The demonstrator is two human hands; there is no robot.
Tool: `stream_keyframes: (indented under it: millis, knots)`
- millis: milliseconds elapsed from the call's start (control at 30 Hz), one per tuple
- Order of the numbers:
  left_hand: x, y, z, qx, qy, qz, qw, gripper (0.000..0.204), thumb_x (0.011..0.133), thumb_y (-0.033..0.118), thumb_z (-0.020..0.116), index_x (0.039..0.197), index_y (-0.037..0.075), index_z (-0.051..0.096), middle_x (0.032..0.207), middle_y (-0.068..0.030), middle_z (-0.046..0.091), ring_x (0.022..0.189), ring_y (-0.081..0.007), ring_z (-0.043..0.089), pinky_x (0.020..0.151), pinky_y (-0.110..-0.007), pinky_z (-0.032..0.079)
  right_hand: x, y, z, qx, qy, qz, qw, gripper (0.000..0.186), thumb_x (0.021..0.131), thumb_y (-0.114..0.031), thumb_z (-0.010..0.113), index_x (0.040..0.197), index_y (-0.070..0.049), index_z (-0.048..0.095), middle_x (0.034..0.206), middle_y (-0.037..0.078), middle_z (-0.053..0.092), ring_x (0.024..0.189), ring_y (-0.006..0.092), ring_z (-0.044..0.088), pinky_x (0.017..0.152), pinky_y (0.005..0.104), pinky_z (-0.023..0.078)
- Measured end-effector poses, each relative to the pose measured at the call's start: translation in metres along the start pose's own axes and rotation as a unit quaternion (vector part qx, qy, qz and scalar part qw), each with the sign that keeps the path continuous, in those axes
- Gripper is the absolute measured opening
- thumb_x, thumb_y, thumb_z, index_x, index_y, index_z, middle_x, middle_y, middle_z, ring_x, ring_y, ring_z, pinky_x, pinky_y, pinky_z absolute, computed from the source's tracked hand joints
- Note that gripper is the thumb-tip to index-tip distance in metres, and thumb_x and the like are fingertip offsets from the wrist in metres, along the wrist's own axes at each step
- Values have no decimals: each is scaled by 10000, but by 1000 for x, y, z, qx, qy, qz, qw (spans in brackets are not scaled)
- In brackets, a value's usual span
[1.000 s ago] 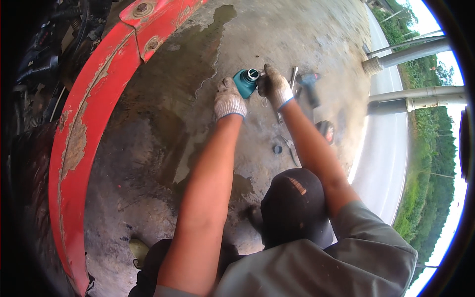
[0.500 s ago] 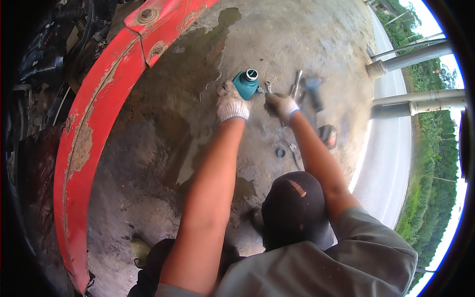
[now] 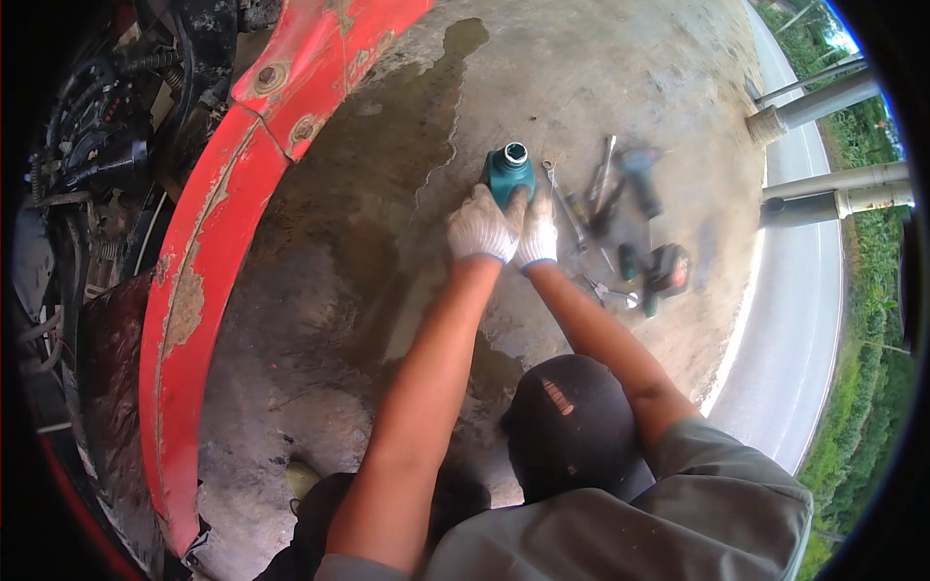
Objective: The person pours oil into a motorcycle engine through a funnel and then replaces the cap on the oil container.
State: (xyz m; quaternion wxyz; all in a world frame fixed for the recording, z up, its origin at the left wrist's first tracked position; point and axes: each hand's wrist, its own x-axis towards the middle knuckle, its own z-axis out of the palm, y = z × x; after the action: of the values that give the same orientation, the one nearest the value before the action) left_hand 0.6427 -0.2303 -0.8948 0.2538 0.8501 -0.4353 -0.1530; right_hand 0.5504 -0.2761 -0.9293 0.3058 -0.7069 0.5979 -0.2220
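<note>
My left hand (image 3: 481, 225), in a stained white knit glove, has its fingers closed round the near side of a teal plastic bottle (image 3: 510, 172). The bottle is upright on the concrete, its open mouth facing up. My right hand (image 3: 535, 234), gloved the same way, is beside it with fingers against the lower right of the bottle. Just to the right lie a wrench (image 3: 572, 208), a silver rod tool (image 3: 604, 155), a blurred blue-and-black power drill (image 3: 641, 178), pliers (image 3: 603, 290) and a red-and-black battery pack (image 3: 668, 271).
A rusty red metal frame (image 3: 205, 223) curves along my left, with dark machinery (image 3: 102, 145) behind it. A wet patch (image 3: 387, 145) stains the concrete (image 3: 620, 68). Pale pipes (image 3: 814, 111), a road (image 3: 790, 339) and greenery line the right. My dark-clothed knee (image 3: 567, 426) is below my hands.
My right hand left the bottle's top right, moved down, and now meets my left hand at the bottle's lower front. The whole view has shifted slightly, with the scene sliding rightward.
</note>
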Motion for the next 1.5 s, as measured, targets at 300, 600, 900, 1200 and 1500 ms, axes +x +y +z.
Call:
stream_keyframes:
  millis: [300, 600, 900, 1200, 1500]
  knots:
    - [10, -55, 20, -117, 19, 28, 993, 622, 990, 502, 584, 1406, 38, 570, 1383, -269, 615, 1261, -475, 577, 1084, -499, 462, 32, 2, -42, 80, -6, -13, 997, 892, 656, -294, 846, 1412, 17, 488, 1262, 252, 663, 1173, 362, 666, 1039, 420, 516]
    - [11, 11, -121, -273, -121, 261, 918, 1130, 567, 431, 981, 1486, 45, 448, 1440, -183, 577, 1340, -306, 562, 1138, -424, 445, -8, -54, -155, 396, -154, -167, 890, 913, 683, -183, 808, 1487, 40, 438, 1357, 156, 610, 1234, 276, 605, 1100, 409, 474]
    - [-54, 113, -314, -294, -6, 197, 935, 1208, 487, 291, 963, 1529, 54, 400, 1435, -176, 573, 1359, -339, 552, 1153, -438, 425, -45, -197, -250, 161, -142, -350, 912, 556, 749, -66, 753, 1279, -22, 591, 1150, 81, 700, 1032, 226, 670, 919, 367, 548]
    - [-54, 66, -558, 265, 77, 259, 926, 294, 948, 318, 664, 1093, 65, 702, 1034, -162, 687, 1049, -383, 661, 917, -477, 537, -80, -299, -272, 455, -211, -237, 832, 570, 571, 29, 716, 1137, 1, 654, 1036, 48, 724, 943, 160, 689, 851, 331, 576]
    - [94, -125, -568, 498, 28, 88, 862, 302, 924, 133, 551, 1110, 83, 783, 1174, -208, 737, 1128, -373, 703, 974, -475, 557, -74, -322, -211, 474, -307, -246, 788, 1011, 570, -22, 920, 1472, -9, 462, 1318, 117, 650, 1202, 234, 635, 1056, 426, 526]
